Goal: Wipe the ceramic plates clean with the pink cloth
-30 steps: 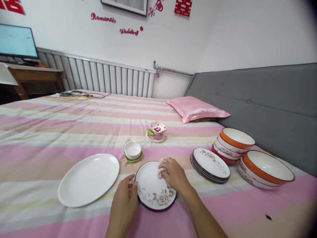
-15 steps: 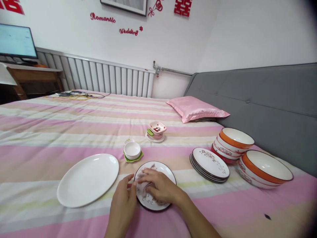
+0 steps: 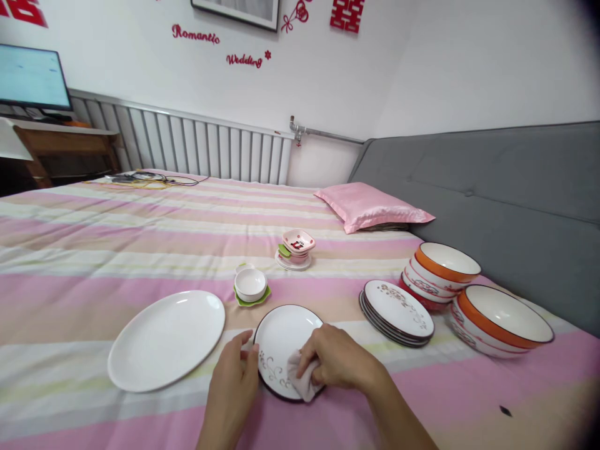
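Note:
A round white plate (image 3: 282, 331) with a dark rim and brown floral print lies flat on the striped bedspread in front of me. My left hand (image 3: 234, 378) grips its left edge, thumb at the rim and fingers curled. Bunched in my right hand (image 3: 335, 359) is a pale pinkish cloth (image 3: 302, 378), pressed on the plate's lower right part. To the left lies a large white oval platter (image 3: 166, 340). Right of my hands sits a stack of matching floral plates (image 3: 398, 309).
White small bowls (image 3: 250, 284) stand on a green leaf-shaped dish beyond the plate. Farther back is a stack of small pink dishes (image 3: 299, 242). Orange-rimmed bowls (image 3: 504, 319) stand at the right, near the grey headboard (image 3: 492, 175). A pink pillow (image 3: 370, 203) and cables (image 3: 150, 180) lie farther off.
My right hand has moved with the cloth from the plate's middle to its lower right edge, uncovering the white centre. My left hand stays at the left rim.

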`<state>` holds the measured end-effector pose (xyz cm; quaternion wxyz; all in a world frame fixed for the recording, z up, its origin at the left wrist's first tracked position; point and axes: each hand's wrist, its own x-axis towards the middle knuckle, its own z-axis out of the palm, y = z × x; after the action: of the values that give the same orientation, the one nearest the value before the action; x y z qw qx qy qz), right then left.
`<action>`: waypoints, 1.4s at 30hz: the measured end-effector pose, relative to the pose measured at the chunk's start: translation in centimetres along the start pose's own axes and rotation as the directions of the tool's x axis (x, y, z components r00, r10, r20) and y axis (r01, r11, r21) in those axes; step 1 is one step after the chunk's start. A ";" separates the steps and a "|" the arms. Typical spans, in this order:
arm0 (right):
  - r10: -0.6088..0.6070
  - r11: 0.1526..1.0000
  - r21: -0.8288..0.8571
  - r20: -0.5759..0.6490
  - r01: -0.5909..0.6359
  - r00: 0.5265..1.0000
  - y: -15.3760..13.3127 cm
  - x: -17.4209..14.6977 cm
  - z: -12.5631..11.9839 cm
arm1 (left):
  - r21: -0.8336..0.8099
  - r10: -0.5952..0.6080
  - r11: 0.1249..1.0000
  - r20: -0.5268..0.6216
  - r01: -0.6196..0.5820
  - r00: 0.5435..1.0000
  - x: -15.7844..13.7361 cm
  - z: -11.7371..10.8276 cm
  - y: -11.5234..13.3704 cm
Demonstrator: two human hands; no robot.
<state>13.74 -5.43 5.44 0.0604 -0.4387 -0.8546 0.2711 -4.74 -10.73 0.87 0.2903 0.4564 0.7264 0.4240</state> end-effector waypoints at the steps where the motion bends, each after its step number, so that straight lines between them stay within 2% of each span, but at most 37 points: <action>1: 0.027 0.999 -0.035 -0.019 -0.028 0.999 0.1 -0.2 -0.1 | 0.002 0.002 1.000 0.002 -0.002 1.000 0.0 0.0 0.0; 5: 0.141 0.979 -0.136 -0.103 -0.154 0.985 0.4 -0.4 -0.6 | 0.011 0.022 1.000 -0.012 -0.022 1.000 0.0 0.1 -0.4; 9: 0.206 0.954 -0.164 -0.256 -0.252 0.945 1.4 0.7 -0.5 | 0.016 0.024 1.000 -0.020 -0.023 1.000 0.0 0.4 -0.9; 11: 0.152 0.968 -0.144 -0.327 -0.208 0.933 2.1 1.7 0.1 | 0.015 0.024 1.000 -0.024 -0.023 0.999 0.0 0.4 -0.9; 15: -0.019 0.995 -0.095 -0.413 -0.022 0.910 3.0 3.8 2.3 | 0.010 0.026 1.000 -0.004 -0.026 1.000 0.0 0.3 -0.7; 21: -0.163 0.986 -0.031 -0.345 0.163 0.924 2.5 4.7 4.2 | 0.009 -0.002 1.000 0.042 0.002 0.999 0.2 0.1 -0.2; 25: -0.246 0.959 0.065 -0.295 0.276 0.923 1.5 4.3 4.1 | 0.002 -0.024 1.000 0.046 0.024 0.999 0.1 0.1 -0.1; 30: -0.370 0.894 0.175 -0.234 0.413 0.899 0.3 3.7 3.6 | 0.001 -0.016 1.000 0.047 0.016 0.999 0.2 0.1 -0.2; 34: -0.378 0.884 0.216 -0.187 0.413 0.907 0.0 3.4 3.5 | 0.016 -0.014 1.000 0.045 0.013 0.999 0.2 0.1 -0.4; 42: -0.273 0.941 0.191 -0.056 0.279 0.960 -0.3 2.5 2.4 | 0.009 -0.017 1.000 0.048 0.016 0.999 0.2 0.1 -0.3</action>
<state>11.12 -4.61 3.22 0.1531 -0.3105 -0.8756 0.3368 -4.89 -10.61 0.57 0.3092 0.4616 0.7248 0.4074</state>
